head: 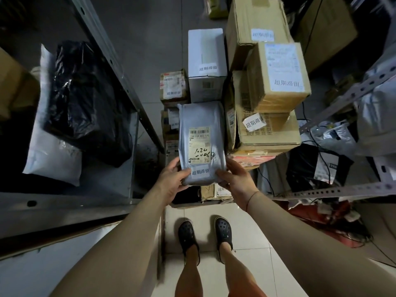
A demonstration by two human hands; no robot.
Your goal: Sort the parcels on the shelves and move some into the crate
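A grey plastic mailer parcel with a barcode label, handwritten numbers and a white sticker is held out in front of me above the floor. My left hand grips its near left corner, thumb on top. My right hand grips its near right corner, thumb pressed on the white sticker's edge. Under the parcel stands a container holding small boxes; only its near edge shows, so I cannot tell whether it is the crate.
A metal shelf on the left holds a black bag and a white bag. Stacked cardboard boxes and a white box stand ahead. Another rack with bags is on the right. My feet are on the tiled floor.
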